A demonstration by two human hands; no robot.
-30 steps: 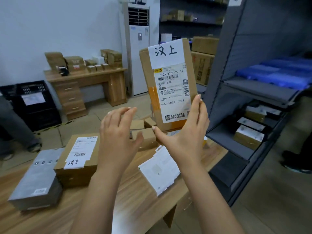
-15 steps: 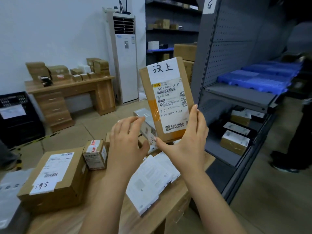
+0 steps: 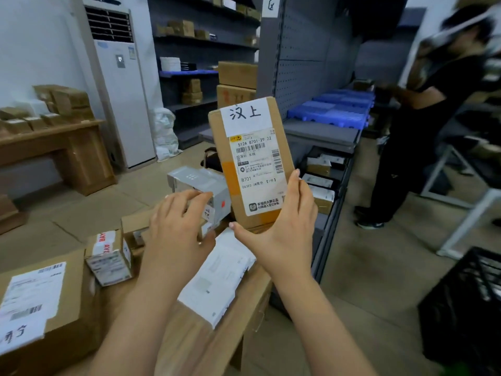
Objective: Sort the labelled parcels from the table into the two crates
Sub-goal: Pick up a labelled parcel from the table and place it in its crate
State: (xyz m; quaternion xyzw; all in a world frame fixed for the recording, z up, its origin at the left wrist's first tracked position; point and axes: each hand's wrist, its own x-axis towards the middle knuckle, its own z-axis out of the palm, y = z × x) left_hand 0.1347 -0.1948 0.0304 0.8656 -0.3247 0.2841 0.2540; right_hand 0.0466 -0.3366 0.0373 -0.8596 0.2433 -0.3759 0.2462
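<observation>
Head view. Your right hand (image 3: 284, 234) grips the brown parcel (image 3: 244, 169) and holds it upright in the air above the far right corner of the table (image 3: 189, 348). The thumb is under the parcel's lower left corner and the fingers run up its right edge. The label side faces you: a white slip with handwritten characters on top and a printed shipping label with barcodes below.

Your left hand (image 3: 176, 226) is just left of the parcel, not touching it. Its fingers are loosely curved, the thumb is spread, and it grips nothing. The fingertips overlap the grey box (image 3: 200, 185) behind them; I cannot tell whether they touch it.

The grey box sits tilted on other parcels at the table's far edge. A white flat parcel (image 3: 217, 280) lies on the table below your hands, near the right edge. A small taped box (image 3: 108, 256) with red lettering sits left of your left arm. A large cardboard box (image 3: 73, 316) with a white label is at near left, cut by the frame.

A black crate (image 3: 466, 308) stands on the floor at near right, well apart from the parcel. A grey shelf rack (image 3: 306, 77) stands far right of the table, with blue trays (image 3: 339, 107) on one shelf and small boxes lower down. Another person (image 3: 423, 118) in dark clothes stands at far right, blurred. A white air conditioner (image 3: 122, 90) and a wooden desk (image 3: 67, 147) stacked with boxes are far left.
</observation>
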